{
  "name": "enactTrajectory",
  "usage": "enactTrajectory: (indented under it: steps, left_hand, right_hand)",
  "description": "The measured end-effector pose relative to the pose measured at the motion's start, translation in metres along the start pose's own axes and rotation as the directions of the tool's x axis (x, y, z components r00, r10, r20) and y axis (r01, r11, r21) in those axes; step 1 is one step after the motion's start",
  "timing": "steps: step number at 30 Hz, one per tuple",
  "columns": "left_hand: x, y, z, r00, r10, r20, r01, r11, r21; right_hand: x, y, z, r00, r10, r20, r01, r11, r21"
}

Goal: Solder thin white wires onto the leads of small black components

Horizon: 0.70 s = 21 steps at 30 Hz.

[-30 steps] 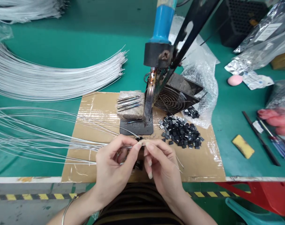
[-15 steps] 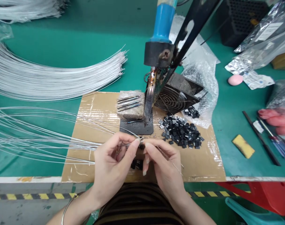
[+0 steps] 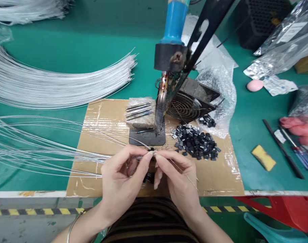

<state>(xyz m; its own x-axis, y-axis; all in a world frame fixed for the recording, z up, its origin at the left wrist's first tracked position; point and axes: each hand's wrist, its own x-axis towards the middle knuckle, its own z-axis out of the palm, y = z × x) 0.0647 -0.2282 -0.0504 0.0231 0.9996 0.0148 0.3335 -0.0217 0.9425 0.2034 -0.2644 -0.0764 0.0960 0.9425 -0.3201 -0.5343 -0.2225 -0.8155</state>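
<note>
My left hand [image 3: 125,177] pinches a thin grey wire [image 3: 144,145] between thumb and forefinger, its other fingers curled under. My right hand [image 3: 178,175] is closed too, thumb and forefinger pressed on the wire's end close by the left fingertips. Fine wire strands [image 3: 191,182] stick out past the right palm. A small dark piece shows just behind the joined fingertips; what it is stays mostly hidden. Above the hands hangs a soldering iron [image 3: 174,23], blue handle up, its bent tip pointing down over a black pad [image 3: 146,138].
Several metal tips lie on a wrapped block [image 3: 140,121] upon cardboard [image 3: 93,118]. Right of it are a heap of small black pieces [image 3: 197,141] and a fan [image 3: 186,104]. Long wires [image 3: 68,86] spread at left. A yellow sponge [image 3: 263,157] and black rod [image 3: 283,148] lie right.
Both hands stay nearly in place with small finger shifts; the left fingertips have drawn slightly closer over the wire end. The camera view has moved a little.
</note>
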Motion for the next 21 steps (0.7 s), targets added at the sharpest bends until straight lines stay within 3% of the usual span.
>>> enactTrajectory:
  steps: [21]
  left_hand:
    - [-0.0079, -0.0056, -0.0024, 0.997, 0.055, 0.051, -0.058, 0.997, 0.057]
  right_hand:
    - [-0.0009, -0.003, 0.0, 0.999, 0.037, -0.01, -0.037, 0.999, 0.027]
